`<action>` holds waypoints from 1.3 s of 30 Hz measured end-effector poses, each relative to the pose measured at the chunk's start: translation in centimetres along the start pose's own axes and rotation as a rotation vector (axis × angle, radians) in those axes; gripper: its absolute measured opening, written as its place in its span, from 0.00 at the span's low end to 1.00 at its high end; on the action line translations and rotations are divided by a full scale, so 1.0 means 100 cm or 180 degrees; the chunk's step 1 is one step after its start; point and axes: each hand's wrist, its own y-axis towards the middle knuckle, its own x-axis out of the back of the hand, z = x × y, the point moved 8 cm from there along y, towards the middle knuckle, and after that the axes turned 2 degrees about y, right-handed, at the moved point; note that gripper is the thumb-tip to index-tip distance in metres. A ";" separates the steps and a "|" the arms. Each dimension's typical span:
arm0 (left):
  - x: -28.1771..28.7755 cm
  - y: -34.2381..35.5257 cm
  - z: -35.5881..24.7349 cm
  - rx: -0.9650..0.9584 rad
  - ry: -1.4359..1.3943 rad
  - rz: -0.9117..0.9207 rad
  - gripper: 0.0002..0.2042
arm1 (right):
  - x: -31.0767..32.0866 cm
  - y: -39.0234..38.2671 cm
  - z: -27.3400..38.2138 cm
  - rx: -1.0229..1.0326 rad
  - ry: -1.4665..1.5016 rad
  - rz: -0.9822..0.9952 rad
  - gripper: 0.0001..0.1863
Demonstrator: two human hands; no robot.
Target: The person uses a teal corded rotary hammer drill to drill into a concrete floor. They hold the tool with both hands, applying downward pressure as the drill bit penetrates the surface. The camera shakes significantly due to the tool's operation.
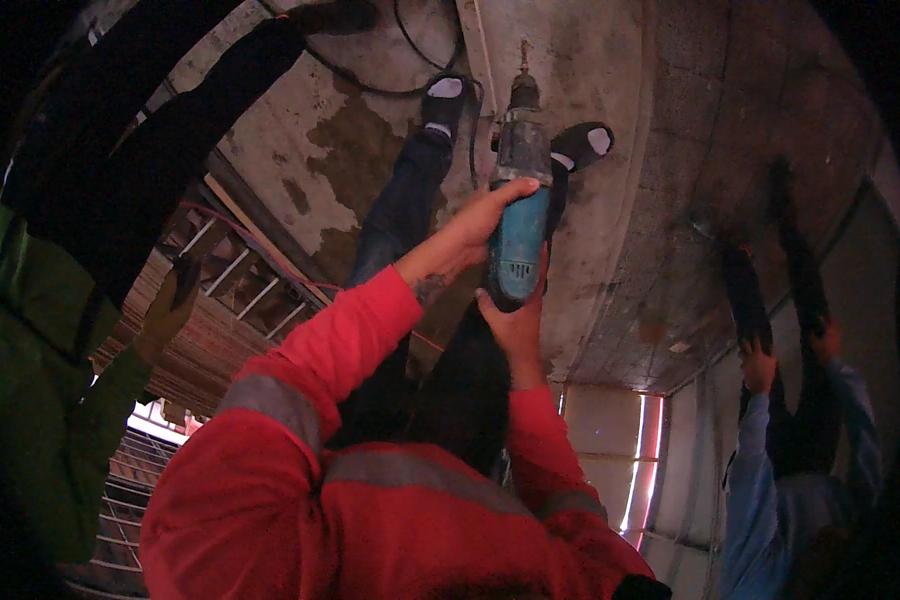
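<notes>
Jutting forward past the left hand (473, 228) and right hand (518, 325) grasping it is a teal drill (521, 235).

Stained concrete floor (288, 125) in dim lt., w/ greyish, prob. panelled wall (688, 475) beside bright vert. slit (650, 440).

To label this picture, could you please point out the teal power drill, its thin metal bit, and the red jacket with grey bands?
Teal power drill (521, 232), head view: housing's middle.
Thin metal bit (524, 58), head view: shaft.
Red jacket (415, 540), head view: red torso cloth.
</notes>
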 end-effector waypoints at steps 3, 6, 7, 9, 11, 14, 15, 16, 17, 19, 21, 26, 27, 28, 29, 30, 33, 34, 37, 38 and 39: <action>0.002 0.003 -0.002 -0.0052 -0.0002 0.0074 0.27 | -0.010 0.003 -0.003 0.0066 0.0067 -0.0409 0.61; -0.005 -0.006 -0.011 -0.0069 -0.0006 0.0067 0.28 | -0.009 0.001 0.008 0.0183 0.0083 -0.0542 0.59; -0.009 -0.009 -0.013 -0.0064 -0.0037 0.0058 0.28 | -0.008 0.002 0.009 0.0135 0.0053 -0.0539 0.59; -0.002 -0.001 -0.010 -0.0143 -0.0003 0.0028 0.28 | -0.007 0.005 0.010 0.0135 0.0016 -0.0536 0.59; 0.003 0.003 -0.008 -0.0197 0.0043 0.0031 0.28 | -0.008 0.005 0.009 0.0193 -0.0014 -0.0567 0.59; 0.006 0.006 -0.006 -0.0252 0.0123 0.0076 0.27 | -0.008 0.004 0.010 0.0302 -0.0005 -0.0583 0.58; 0.006 0.006 -0.005 -0.0276 0.0142 0.0091 0.27 | -0.009 0.003 0.010 0.0262 0.0004 -0.0585 0.58; 0.007 0.007 -0.004 -0.0300 0.0162 0.0104 0.27 | -0.010 0.002 0.009 0.0222 0.0014 -0.0587 0.58; 0.006 0.004 -0.006 -0.0329 0.0194 0.0053 0.27 | -0.010 0.001 0.007 0.0179 0.0024 -0.0594 0.58; 0.003 -0.001 -0.010 -0.0388 0.0265 -0.0048 0.27 | -0.011 0.000 0.007 0.0101 0.0055 -0.0565 0.58; 0.002 0.002 -0.005 -0.0300 0.0226 -0.0012 0.26 | -0.008 -0.002 0.006 0.0144 -0.0002 -0.0612 0.57; -0.015 0.015 0.008 0.0125 0.0095 0.0117 0.23 | -0.001 -0.004 -0.012 -0.0270 0.0343 -0.0789 0.55; -0.017 0.025 0.010 0.0140 0.0139 0.0113 0.22 | 0.003 -0.004 -0.019 -0.0339 0.0372 -0.0871 0.55; -0.021 0.034 0.013 0.0155 0.0184 0.0107 0.21 | 0.006 -0.001 -0.029 -0.0409 0.0402 -0.0950 0.55; -0.027 0.046 0.016 0.0139 0.0173 0.0177 0.21 | 0.011 0.004 -0.036 -0.0478 0.0441 -0.1035 0.54; -0.035 0.058 0.019 0.0113 0.0160 0.0231 0.21 | 0.017 0.009 -0.039 -0.0544 0.0488 -0.1101 0.53; -0.054 0.089 0.021 0.0185 0.0305 0.0234 0.22 | 0.041 0.031 -0.051 -0.0622 0.0591 -0.1230 0.52; -0.061 0.099 0.021 0.0233 0.0383 0.0209 0.22 | 0.049 0.041 -0.054 -0.0560 0.0604 -0.1238 0.52; -0.075 0.127 0.022 0.0199 0.0414 0.0273 0.23 | 0.068 0.062 -0.056 -0.0369 0.0578 -0.1358 0.52; -0.080 0.131 0.021 0.0285 0.0446 0.0259 0.23 | 0.075 0.067 -0.055 -0.0302 0.0558 -0.1421 0.52; -0.087 0.133 0.017 0.0366 0.0475 0.0245 0.23 | 0.081 0.071 -0.050 -0.0390 0.0622 -0.1387 0.52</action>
